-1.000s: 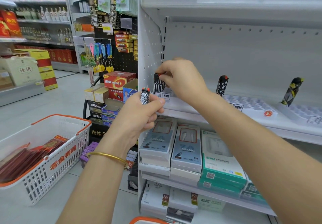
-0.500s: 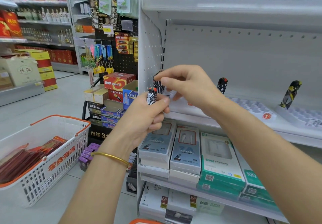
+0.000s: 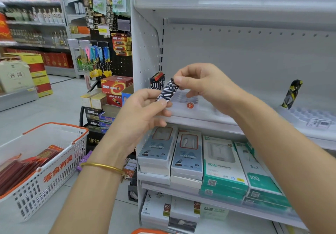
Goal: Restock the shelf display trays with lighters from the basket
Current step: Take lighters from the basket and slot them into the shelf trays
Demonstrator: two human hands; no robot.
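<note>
Pinching one tilted black-and-white lighter (image 3: 168, 90): left hand (image 3: 141, 113) at its lower end, right hand (image 3: 205, 88) at its top.

"data cable" on grey box (image 3: 187, 161), "80w" on green box (image 3: 224, 178)

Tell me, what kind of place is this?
Probably a small supermarket or convenience shop: a white shelf unit stacked with boxed data cables, a shopping basket on the floor, and rows of bottles on the far shelves.
</note>
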